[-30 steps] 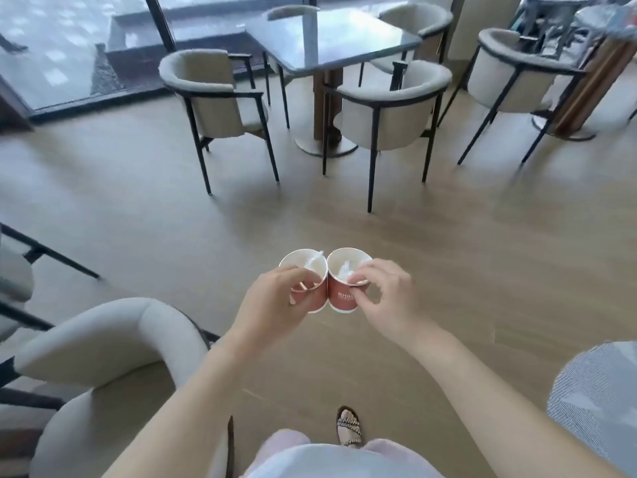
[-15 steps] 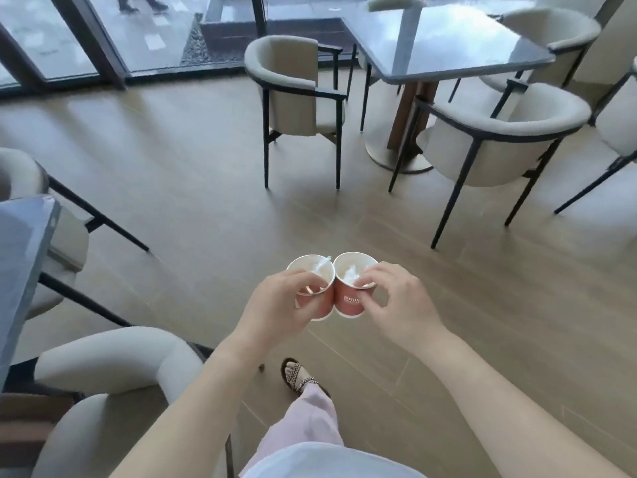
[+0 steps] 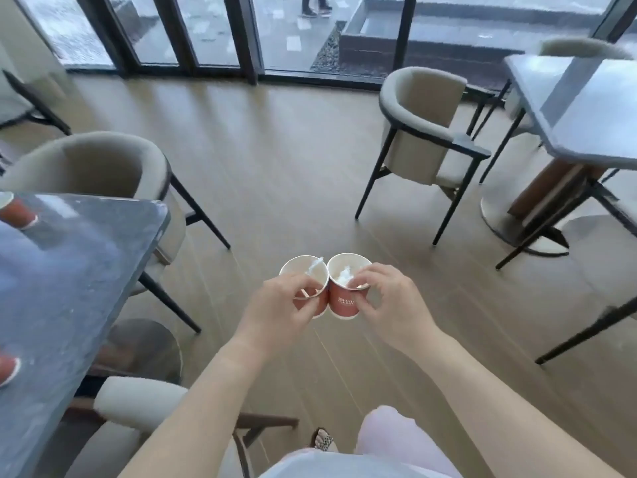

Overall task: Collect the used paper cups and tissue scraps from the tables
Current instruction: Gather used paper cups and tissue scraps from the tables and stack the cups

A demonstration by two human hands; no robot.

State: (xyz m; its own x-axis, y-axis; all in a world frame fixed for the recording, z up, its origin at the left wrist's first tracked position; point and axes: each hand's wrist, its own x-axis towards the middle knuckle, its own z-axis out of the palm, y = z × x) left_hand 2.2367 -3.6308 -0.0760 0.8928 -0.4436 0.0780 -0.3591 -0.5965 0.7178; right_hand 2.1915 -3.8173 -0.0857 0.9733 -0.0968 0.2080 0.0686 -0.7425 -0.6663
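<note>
Pinching its rim, the left hand (image 3: 275,313) holds a red paper cup (image 3: 302,276) upright. The right hand (image 3: 394,305) pinches a second red paper cup (image 3: 342,302) touching it; white tissue scraps (image 3: 343,276) lie inside both.

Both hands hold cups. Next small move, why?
Probably nest the left cup into the right cup, freeing the left hand. The right hand is full too, the cups are side by side, and a far cup and a near cup wait on the table at left.
</note>
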